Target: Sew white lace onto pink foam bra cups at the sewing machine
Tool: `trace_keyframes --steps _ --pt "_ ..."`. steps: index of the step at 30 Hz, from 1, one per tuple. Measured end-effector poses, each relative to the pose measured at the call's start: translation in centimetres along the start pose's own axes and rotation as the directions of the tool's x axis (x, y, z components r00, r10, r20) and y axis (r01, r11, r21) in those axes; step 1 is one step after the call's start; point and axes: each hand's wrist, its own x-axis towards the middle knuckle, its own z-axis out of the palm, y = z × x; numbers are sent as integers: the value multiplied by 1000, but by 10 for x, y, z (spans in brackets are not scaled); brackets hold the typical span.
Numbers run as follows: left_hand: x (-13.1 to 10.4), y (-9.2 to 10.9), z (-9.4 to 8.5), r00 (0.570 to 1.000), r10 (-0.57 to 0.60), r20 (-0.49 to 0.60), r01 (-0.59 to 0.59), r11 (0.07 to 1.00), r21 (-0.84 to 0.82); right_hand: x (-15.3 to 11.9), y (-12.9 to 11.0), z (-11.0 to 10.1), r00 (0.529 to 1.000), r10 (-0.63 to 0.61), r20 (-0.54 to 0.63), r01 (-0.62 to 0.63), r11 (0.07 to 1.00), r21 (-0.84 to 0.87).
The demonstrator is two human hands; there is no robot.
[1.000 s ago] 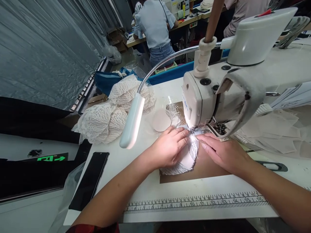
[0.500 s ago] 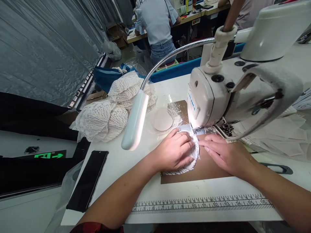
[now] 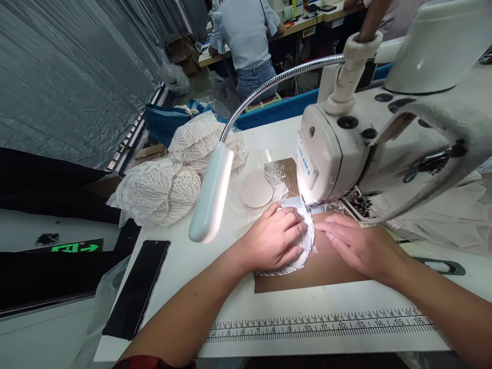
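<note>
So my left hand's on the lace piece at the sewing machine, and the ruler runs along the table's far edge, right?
Not quite: the head view shows the ruler along the near edge of the table. The rest holds: your left hand is on the lace piece at the sewing machine.

white table [image 3: 184, 274], on it a black phone [image 3: 136, 289], heaped lace [image 3: 159, 189], brown sheet [image 3: 334, 264], sewing machine [image 3: 321, 154]

"JUKI" on the machine [image 3: 321, 154], figures on the ruler [image 3: 319, 326], an arrow on the sign [image 3: 76, 248].
The brand is in blue letters; the ruler's larger numbers run from 4 to 16; the green sign's arrow points right.
</note>
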Motion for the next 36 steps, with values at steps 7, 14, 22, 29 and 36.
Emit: trace_keyframes --steps 7,14,22,29,36 --pt "-1 0 2 1000 -9 -18 9 1000 -7 2 -7 -2 996 20 88 -16 999 -45" --pt "1 1 2 999 -34 -35 33 999 -21 4 -9 -3 995 22 101 -14 997 -80" --pt "4 2 7 993 -103 -51 105 994 39 10 -6 2 993 98 69 -94 994 -57" --pt "3 2 6 995 -71 -73 79 990 118 2 -5 4 1000 21 11 -20 997 -72" --pt "6 -1 7 996 58 -63 -53 995 81 2 -6 1 986 -163 23 164 985 -56"
